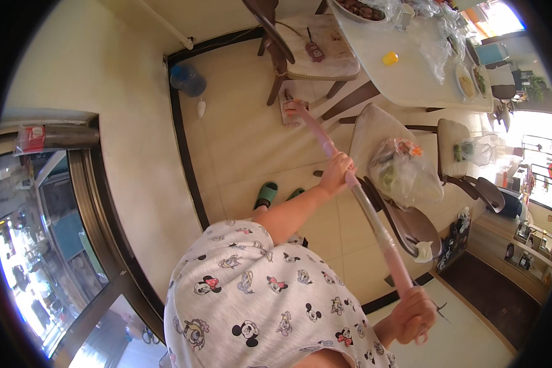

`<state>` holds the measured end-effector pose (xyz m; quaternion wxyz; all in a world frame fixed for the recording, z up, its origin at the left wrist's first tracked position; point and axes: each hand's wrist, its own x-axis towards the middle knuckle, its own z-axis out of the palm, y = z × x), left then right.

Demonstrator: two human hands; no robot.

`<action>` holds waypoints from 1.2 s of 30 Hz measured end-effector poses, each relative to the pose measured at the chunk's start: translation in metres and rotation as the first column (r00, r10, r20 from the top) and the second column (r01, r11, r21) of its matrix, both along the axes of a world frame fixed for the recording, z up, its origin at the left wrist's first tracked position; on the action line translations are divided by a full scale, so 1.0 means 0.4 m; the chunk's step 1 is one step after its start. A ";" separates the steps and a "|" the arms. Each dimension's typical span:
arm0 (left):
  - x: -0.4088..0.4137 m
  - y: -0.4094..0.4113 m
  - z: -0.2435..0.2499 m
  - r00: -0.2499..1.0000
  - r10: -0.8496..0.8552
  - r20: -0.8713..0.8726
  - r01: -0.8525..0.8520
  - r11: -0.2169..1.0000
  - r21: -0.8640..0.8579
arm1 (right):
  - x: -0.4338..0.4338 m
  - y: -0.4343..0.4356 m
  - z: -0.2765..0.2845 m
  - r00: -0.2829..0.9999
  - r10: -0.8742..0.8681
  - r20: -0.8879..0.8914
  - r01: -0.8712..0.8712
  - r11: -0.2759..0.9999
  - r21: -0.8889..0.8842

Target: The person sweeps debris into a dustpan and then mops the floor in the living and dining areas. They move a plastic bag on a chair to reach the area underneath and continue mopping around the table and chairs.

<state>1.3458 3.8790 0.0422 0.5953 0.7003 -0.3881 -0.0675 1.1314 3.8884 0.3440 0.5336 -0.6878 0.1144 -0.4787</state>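
Observation:
Both hands hold a long mop with a pink and silver pole (372, 216) that slants across my front. My left hand (338, 174) is wrapped around a pink part partway along the pole. Near the pole's upper end, my right hand (414, 316) is closed around the pink grip. The flat pink mop head (296, 110) lies on the beige tiled floor (239, 147), close to the legs of a wooden chair. Its underside is hidden. Green slippers (267, 194) are on my feet, below the left forearm.
A cushioned chair (322, 69) and a white table (423, 87) with dishes and plastic bags stand ahead. At right, a chair seat bears a filled plastic bag (405, 172). A blue water jug (188, 80) lies by the left wall (138, 152). A dark mat (492, 280) is at right.

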 end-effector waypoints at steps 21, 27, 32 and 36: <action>-0.005 -0.097 -0.051 0.786 -0.606 0.123 0.545 0.773 0.325 | -0.098 0.014 -0.004 0.864 -0.497 -0.076 0.503 0.855 0.127; -0.026 -0.002 0.078 0.837 -0.548 0.017 0.526 0.811 0.257 | -0.063 0.057 0.062 0.877 -0.291 0.382 0.229 0.953 0.201; 0.028 -0.051 -0.004 0.915 -0.405 -0.006 0.401 0.904 0.150 | 0.018 0.054 -0.008 0.966 -0.180 0.188 0.192 0.980 -0.051; 0.129 -0.088 -0.137 0.908 -0.412 0.077 0.384 0.892 0.238 | 0.060 0.052 -0.147 0.986 -0.089 0.139 0.096 0.994 -0.047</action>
